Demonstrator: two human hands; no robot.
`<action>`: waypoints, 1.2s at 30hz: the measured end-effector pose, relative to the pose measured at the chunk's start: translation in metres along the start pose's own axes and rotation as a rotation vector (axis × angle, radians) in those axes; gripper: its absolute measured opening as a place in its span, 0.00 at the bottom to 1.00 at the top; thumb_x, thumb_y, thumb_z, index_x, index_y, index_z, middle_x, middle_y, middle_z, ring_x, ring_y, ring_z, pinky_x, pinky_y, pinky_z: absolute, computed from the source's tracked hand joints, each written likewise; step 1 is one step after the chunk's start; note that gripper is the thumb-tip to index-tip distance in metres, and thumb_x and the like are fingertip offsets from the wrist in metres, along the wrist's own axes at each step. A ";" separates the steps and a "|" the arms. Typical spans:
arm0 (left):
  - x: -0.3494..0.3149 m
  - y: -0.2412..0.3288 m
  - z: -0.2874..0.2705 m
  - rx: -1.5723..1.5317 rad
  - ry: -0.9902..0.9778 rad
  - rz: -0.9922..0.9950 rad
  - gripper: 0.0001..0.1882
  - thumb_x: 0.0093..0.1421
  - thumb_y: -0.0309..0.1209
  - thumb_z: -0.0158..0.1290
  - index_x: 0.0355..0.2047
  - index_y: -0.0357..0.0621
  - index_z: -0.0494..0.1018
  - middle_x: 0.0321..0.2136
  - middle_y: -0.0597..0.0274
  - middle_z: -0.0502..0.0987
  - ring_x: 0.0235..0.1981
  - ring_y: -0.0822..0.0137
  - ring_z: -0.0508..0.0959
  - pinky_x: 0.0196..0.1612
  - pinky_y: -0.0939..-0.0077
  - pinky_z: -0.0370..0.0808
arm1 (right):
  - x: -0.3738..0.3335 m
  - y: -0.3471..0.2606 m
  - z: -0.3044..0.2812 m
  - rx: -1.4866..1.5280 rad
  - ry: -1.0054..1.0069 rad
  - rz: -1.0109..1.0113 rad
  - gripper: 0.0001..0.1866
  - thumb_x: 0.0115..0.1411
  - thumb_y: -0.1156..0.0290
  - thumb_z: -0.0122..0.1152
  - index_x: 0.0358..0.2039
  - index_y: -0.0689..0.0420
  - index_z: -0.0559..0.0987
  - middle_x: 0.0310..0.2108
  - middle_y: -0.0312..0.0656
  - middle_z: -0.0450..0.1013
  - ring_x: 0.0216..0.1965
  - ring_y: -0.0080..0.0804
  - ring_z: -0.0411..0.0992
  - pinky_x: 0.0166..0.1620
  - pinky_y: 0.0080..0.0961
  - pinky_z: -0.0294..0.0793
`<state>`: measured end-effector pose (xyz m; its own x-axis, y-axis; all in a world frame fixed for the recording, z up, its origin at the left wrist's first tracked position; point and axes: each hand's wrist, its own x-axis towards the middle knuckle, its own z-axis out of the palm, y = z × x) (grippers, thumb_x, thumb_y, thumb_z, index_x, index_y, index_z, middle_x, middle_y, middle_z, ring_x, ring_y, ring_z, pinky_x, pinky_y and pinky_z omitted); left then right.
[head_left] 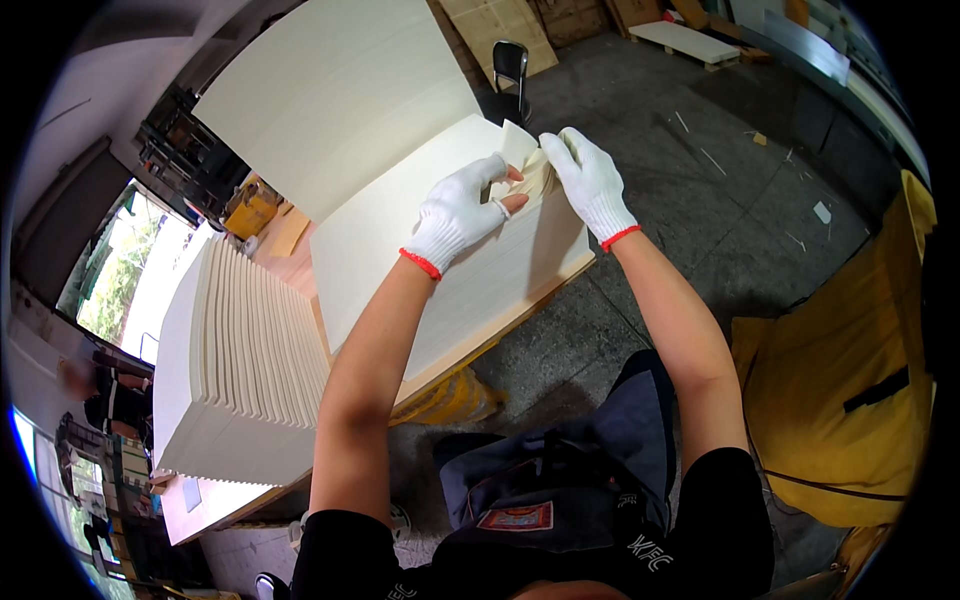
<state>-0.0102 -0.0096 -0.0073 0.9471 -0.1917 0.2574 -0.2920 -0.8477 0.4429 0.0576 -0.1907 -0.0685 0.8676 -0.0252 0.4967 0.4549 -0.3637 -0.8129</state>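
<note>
A tall stack of large white paper sheets lies on a wooden board in front of me. At its far right corner, several sheets are lifted and curled into a bent bundle. My left hand, in a white glove with a red cuff and bare thumb and index tips, rests on the stack's top. Its thumb and index finger are apart, with their tips against the curled sheets. My right hand, in a matching glove, is closed on the outer edge of the curled sheets; its thumb is partly hidden.
An upright large white sheet or board rises behind the stack. Left of it stands a fanned paper stack on a table. A black chair is beyond. Yellow cloth hangs at right; scraps lie on the grey floor. A person is at far left.
</note>
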 end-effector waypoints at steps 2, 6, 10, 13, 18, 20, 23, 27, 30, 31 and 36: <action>-0.002 0.003 -0.001 -0.006 -0.020 -0.013 0.16 0.62 0.37 0.60 0.50 0.49 0.76 0.35 0.56 0.80 0.38 0.63 0.78 0.46 0.69 0.74 | -0.001 -0.001 -0.001 0.005 -0.003 -0.002 0.29 0.67 0.41 0.47 0.32 0.57 0.75 0.30 0.54 0.76 0.36 0.57 0.75 0.39 0.44 0.70; -0.005 0.007 -0.005 -0.137 -0.045 -0.020 0.16 0.66 0.36 0.54 0.53 0.49 0.76 0.36 0.55 0.80 0.38 0.63 0.77 0.46 0.69 0.74 | -0.002 -0.002 -0.003 0.006 -0.018 0.017 0.28 0.67 0.41 0.48 0.32 0.57 0.75 0.30 0.53 0.77 0.36 0.56 0.75 0.39 0.44 0.70; -0.003 -0.003 0.002 -0.167 0.051 0.077 0.16 0.68 0.36 0.51 0.54 0.49 0.76 0.35 0.55 0.79 0.37 0.64 0.78 0.45 0.70 0.74 | -0.001 -0.004 -0.002 -0.010 -0.012 0.003 0.27 0.68 0.42 0.48 0.33 0.57 0.76 0.30 0.53 0.77 0.36 0.56 0.76 0.39 0.45 0.71; 0.002 -0.002 0.002 -0.075 -0.024 0.013 0.16 0.65 0.36 0.56 0.53 0.49 0.76 0.35 0.56 0.80 0.37 0.64 0.78 0.45 0.70 0.74 | -0.001 0.001 0.000 -0.007 0.016 -0.011 0.27 0.68 0.42 0.48 0.34 0.56 0.76 0.30 0.53 0.77 0.36 0.56 0.76 0.39 0.45 0.71; -0.001 0.002 0.000 -0.031 -0.011 0.029 0.19 0.60 0.38 0.63 0.51 0.49 0.77 0.34 0.58 0.80 0.37 0.66 0.78 0.44 0.69 0.74 | -0.001 0.000 0.000 -0.018 0.005 0.008 0.27 0.68 0.42 0.48 0.35 0.56 0.77 0.30 0.53 0.77 0.36 0.57 0.76 0.39 0.45 0.71; -0.001 0.001 0.000 -0.016 -0.019 0.027 0.18 0.63 0.37 0.60 0.52 0.49 0.76 0.34 0.58 0.80 0.37 0.67 0.78 0.44 0.70 0.74 | -0.001 -0.001 -0.001 -0.022 0.007 0.007 0.27 0.67 0.42 0.48 0.35 0.56 0.77 0.30 0.53 0.77 0.36 0.57 0.76 0.39 0.45 0.71; -0.003 0.010 -0.004 -0.137 -0.080 -0.070 0.15 0.66 0.34 0.55 0.53 0.50 0.76 0.34 0.58 0.80 0.37 0.67 0.78 0.44 0.70 0.75 | -0.002 -0.002 -0.003 0.018 -0.012 0.027 0.27 0.67 0.41 0.48 0.35 0.56 0.77 0.31 0.52 0.78 0.37 0.56 0.76 0.39 0.45 0.71; -0.003 0.004 0.000 -0.141 0.022 0.046 0.15 0.69 0.32 0.49 0.54 0.52 0.76 0.36 0.58 0.81 0.37 0.65 0.78 0.44 0.69 0.75 | -0.002 -0.005 -0.004 -0.017 -0.028 0.027 0.27 0.67 0.42 0.49 0.35 0.56 0.77 0.32 0.52 0.78 0.37 0.55 0.76 0.40 0.44 0.71; -0.001 0.007 -0.004 -0.069 -0.068 -0.027 0.15 0.67 0.34 0.54 0.53 0.52 0.76 0.38 0.57 0.81 0.39 0.64 0.79 0.46 0.69 0.75 | -0.002 -0.002 -0.003 -0.014 -0.011 0.034 0.26 0.67 0.43 0.49 0.35 0.56 0.77 0.33 0.52 0.78 0.38 0.55 0.76 0.40 0.44 0.72; -0.001 0.008 -0.004 -0.037 -0.071 -0.025 0.15 0.66 0.36 0.55 0.53 0.52 0.76 0.39 0.56 0.82 0.40 0.63 0.80 0.47 0.68 0.75 | -0.002 -0.001 -0.002 -0.008 -0.006 0.032 0.25 0.67 0.44 0.49 0.35 0.56 0.77 0.33 0.52 0.78 0.38 0.55 0.76 0.40 0.45 0.72; 0.001 0.001 0.000 0.005 -0.021 0.015 0.19 0.60 0.42 0.61 0.51 0.53 0.77 0.40 0.52 0.81 0.42 0.56 0.81 0.48 0.64 0.75 | -0.003 -0.002 -0.001 0.005 0.001 0.013 0.24 0.68 0.45 0.49 0.36 0.56 0.77 0.34 0.52 0.78 0.39 0.56 0.76 0.41 0.45 0.72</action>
<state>-0.0095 -0.0107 -0.0067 0.9452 -0.2148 0.2457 -0.3055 -0.8472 0.4346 0.0536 -0.1911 -0.0677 0.8734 -0.0305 0.4861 0.4444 -0.3583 -0.8210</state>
